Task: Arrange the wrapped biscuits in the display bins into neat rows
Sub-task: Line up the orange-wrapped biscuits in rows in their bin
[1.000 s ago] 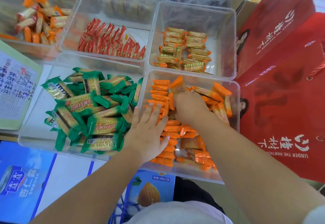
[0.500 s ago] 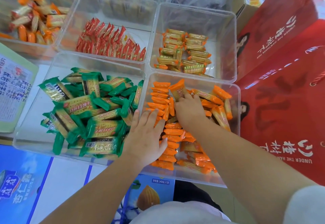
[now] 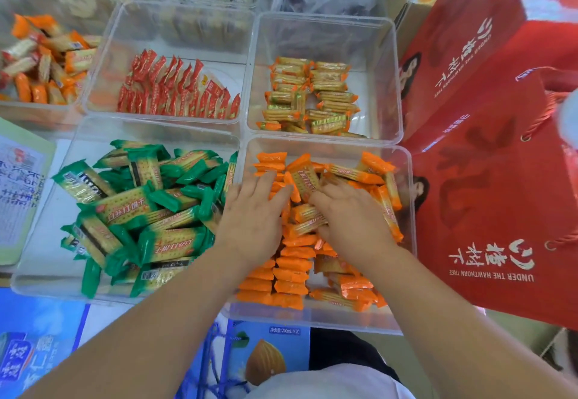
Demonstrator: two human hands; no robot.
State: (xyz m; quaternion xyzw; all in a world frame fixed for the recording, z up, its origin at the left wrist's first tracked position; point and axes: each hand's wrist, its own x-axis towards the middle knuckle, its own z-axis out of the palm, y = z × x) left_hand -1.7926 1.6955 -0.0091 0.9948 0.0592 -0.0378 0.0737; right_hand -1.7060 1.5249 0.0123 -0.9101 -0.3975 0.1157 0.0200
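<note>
As both hands reach into the clear bin [image 3: 312, 320], I see the left hand [image 3: 253, 211] flat, fingers straight, on the orange wrapped biscuits [image 3: 291, 273] inside it. The right hand [image 3: 353, 217] is curled in the same pile; its fingertips are hidden, so I cannot tell its grip.

We log orange biscuits [image 3: 291, 273] with yellow faces | green-ended biscuits [image 3: 125, 207], yellow middles | red packets [image 3: 175, 89] | red bags [image 3: 488, 179], white lettering | blue cartons [image 3: 37, 351]
</note>
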